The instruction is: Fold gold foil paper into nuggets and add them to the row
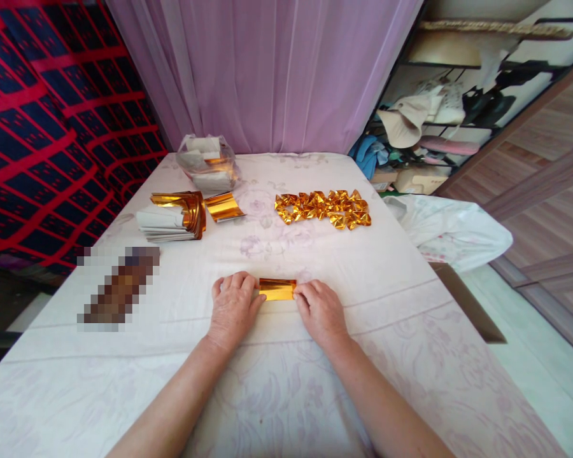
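Observation:
Between my hands lies a small rectangle of shiny gold foil paper (277, 289), close to the tabletop. My left hand (233, 304) grips its left end, with the thumb along the lower corner. The right end is pinched between thumb and fingers of my right hand (322, 310). Farther back to the left sits a stack of folded foil paper (172, 217), gold on one side and whitish on the other. A loose gold sheet (224, 207) lies beside that stack. Several folded gold foil pieces (322, 207) are grouped at the back right.
A clear plastic bag (207, 162) with more foil paper stands at the table's back left. A pixelated dark item (121, 286) lies at left. The table (277, 394) wears a white floral cloth. Right of it are a white bag (453, 229) and a loaded shelf (449, 121).

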Available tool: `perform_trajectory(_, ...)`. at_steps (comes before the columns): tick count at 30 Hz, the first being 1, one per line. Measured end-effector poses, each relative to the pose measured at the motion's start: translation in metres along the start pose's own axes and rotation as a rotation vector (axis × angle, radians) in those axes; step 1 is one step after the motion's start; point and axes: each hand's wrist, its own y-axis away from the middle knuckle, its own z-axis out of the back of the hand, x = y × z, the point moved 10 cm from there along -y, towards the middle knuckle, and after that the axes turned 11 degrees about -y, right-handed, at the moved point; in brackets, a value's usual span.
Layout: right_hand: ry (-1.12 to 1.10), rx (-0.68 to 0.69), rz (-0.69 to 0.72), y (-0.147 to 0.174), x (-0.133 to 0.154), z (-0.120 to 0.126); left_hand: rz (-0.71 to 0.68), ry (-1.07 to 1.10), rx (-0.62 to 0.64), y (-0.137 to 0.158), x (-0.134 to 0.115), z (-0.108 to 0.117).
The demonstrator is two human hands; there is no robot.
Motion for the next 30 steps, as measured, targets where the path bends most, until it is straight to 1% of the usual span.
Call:
perform_trajectory(2,-0.016,-0.014,0.003,0.001,0.0,0.0,0.002,0.007,-0.029,0.001,0.001,0.0)
perform_trajectory(5,-0.064,-0.072,-0.02,0.003,-0.002,0.004,0.032,0.026,-0.068,0.002,0.007,-0.003)
perform_trajectory(8,-0.08,-0.117,-0.045,0.005,-0.005,0.007,0.016,0.055,-0.067,0.002,0.009,-0.007)
perform_trajectory(18,-0.154,-0.111,-0.03,0.003,-0.006,0.01,-0.019,0.179,-0.048,0.001,0.007,-0.007)
perform_trajectory(23,-0.18,-0.118,-0.017,0.003,-0.005,0.012,-0.068,0.189,-0.023,0.001,0.001,-0.004)
perform_trajectory(27,-0.215,-0.127,-0.012,0.003,-0.006,0.012,-0.073,0.165,-0.011,0.001,0.0,-0.006)
perform_trajectory(30,-0.281,-0.126,0.003,0.003,-0.005,0.012,-0.073,0.174,-0.027,0.002,0.001,-0.007)
